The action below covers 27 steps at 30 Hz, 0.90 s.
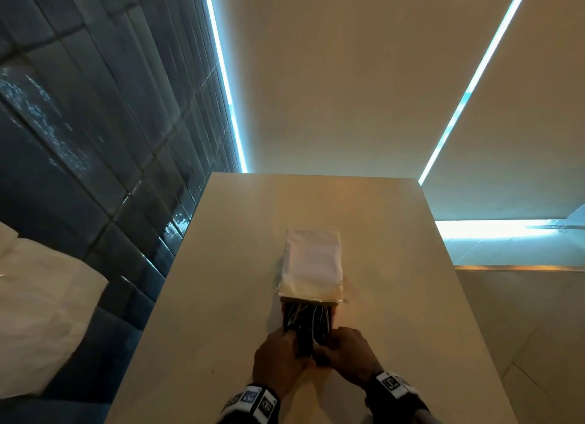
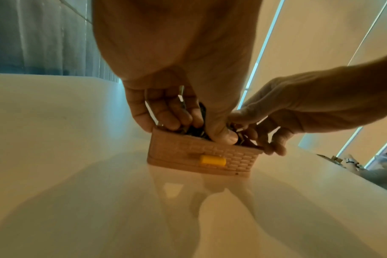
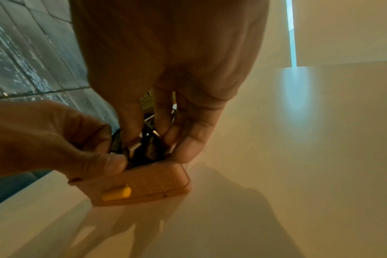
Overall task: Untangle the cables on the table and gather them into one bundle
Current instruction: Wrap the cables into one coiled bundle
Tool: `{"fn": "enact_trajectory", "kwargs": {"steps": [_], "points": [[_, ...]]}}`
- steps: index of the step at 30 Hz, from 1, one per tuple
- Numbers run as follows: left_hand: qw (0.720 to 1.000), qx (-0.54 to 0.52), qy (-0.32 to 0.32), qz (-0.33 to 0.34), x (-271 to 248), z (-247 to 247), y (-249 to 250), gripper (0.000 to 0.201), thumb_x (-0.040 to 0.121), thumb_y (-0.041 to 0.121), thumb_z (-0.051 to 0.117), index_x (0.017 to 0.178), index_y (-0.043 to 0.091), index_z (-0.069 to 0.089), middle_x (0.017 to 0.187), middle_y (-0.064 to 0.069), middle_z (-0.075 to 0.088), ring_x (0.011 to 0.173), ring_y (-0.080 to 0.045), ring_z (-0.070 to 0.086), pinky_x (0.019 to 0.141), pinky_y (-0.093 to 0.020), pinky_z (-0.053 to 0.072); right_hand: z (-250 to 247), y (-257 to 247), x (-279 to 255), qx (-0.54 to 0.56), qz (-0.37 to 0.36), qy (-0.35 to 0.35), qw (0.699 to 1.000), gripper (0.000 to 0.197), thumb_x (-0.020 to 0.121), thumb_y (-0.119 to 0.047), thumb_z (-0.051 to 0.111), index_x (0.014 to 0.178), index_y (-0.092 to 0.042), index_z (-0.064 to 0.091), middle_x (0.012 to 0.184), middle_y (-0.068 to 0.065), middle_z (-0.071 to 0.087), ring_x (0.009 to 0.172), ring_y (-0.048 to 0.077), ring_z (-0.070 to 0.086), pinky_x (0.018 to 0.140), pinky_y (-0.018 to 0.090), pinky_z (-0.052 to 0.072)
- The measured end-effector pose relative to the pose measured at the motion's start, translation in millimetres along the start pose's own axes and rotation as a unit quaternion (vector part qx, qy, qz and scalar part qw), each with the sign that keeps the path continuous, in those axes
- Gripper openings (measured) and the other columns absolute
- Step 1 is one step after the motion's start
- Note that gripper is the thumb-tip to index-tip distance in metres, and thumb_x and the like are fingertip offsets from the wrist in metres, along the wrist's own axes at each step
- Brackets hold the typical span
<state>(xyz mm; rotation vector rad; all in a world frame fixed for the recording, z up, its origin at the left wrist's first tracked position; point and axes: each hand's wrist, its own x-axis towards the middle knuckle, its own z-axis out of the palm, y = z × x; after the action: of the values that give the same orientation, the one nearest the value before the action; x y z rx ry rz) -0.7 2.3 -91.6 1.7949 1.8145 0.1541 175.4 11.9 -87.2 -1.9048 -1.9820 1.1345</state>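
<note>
Head view, both hands (image 1: 311, 352) clutching cables (image 1: 305, 322) in basket (image 2: 201, 153), mid-table (image 1: 395, 297)

The table (image 1: 221, 297) is a pale, glossy beige slab with straight edges. A small tan basket (image 2: 179, 153) with a woven pattern and a yellow tab (image 2: 212, 160) stands directly on it, near the front edge, lid (image 1: 311, 262) raised.
</note>
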Motion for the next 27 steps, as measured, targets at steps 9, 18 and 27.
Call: {"fn": "enact_trajectory", "kwargs": {"steps": [9, 18, 27], "points": [[0.997, -0.053, -0.057, 0.007, 6, -8, -12, 0.044, 0.061, 0.055, 0.075, 0.096, 0.031, 0.061, 0.095, 0.01, 0.064, 0.082, -0.009, 0.061, 0.068, -0.024, 0.047, 5, -4, 3, -0.085, -0.013, -0.025, 0.996, 0.025, 0.086, -0.038, 0.057, 0.083, -0.015, 0.065, 0.084, -0.003, 0.053, 0.071, 0.016, 0.052, 0.056, 0.023, 0.036], [0.985, -0.137, 0.108, 0.011, -4, -2, -17, 0.015, 0.087, 0.026, 0.063, 0.099, 0.028, 0.055, 0.09, 0.012, 0.052, 0.079, -0.007, 0.052, 0.063, -0.018, 0.04, -1, -3, -3, 0.032, 0.025, -0.017, 0.999, 0.04, 0.081, -0.05, 0.066, 0.059, -0.025, 0.045, 0.058, -0.008, 0.048, 0.05, 0.005, 0.039, 0.047, 0.022, 0.028], [0.992, -0.083, 0.095, 0.011, -3, 2, -16, 0.008, 0.084, 0.027, 0.062, 0.089, 0.027, 0.056, 0.092, 0.013, 0.057, 0.084, -0.011, 0.058, 0.064, -0.023, 0.042, 2, 2, 1, 0.103, 0.061, -0.022, 0.993, 0.03, 0.097, -0.034, 0.052, 0.067, -0.031, 0.051, 0.065, -0.011, 0.056, 0.055, 0.012, 0.055, 0.062, 0.036, 0.053]]}}
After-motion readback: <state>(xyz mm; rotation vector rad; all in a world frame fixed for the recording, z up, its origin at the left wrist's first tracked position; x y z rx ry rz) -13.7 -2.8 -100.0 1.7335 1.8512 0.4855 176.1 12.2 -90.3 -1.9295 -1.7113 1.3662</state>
